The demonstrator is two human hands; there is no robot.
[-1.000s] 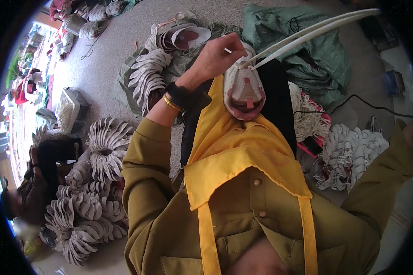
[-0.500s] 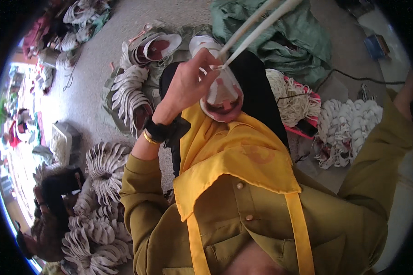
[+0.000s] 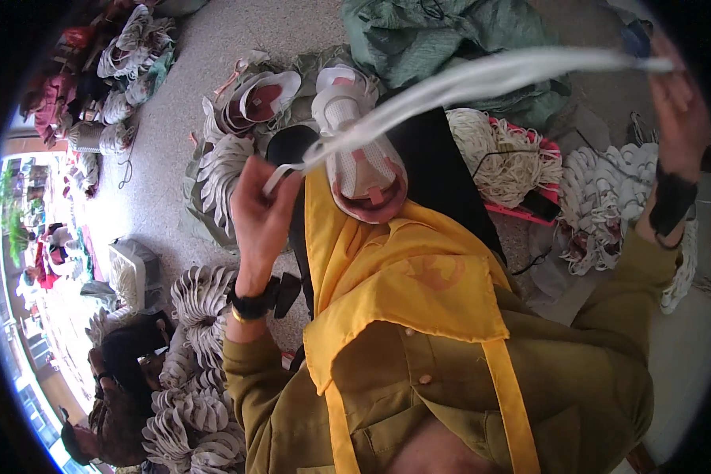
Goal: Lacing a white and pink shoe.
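Observation:
A white mesh shoe upper (image 3: 365, 175) with a pink-red lining lies across my lap on a yellow apron (image 3: 403, 253). My left hand (image 3: 262, 209) is left of the upper, thumb and fingers pinching one end of a white shoelace (image 3: 482, 83). That lace crosses above the upper in a blurred arc toward the far right. There my right hand (image 3: 678, 118), raised and smeared by motion, has the other end at its fingertips. Whether the lace runs through any eyelet is hidden by the blur.
A pink tray (image 3: 549, 186) heaped with white laces is right of my knee, beside a pile of braided white laces (image 3: 604, 197). Stacked uppers (image 3: 217, 174) lie left on green cloth, more bundles (image 3: 197, 411) lower left. A green sack (image 3: 442, 47) lies ahead. Another person (image 3: 103, 419) sits left.
My left hand has left the upper and moved left and nearer, pinching the lace. My right arm has swung up at the far right, and the lace now stretches sideways between the hands.

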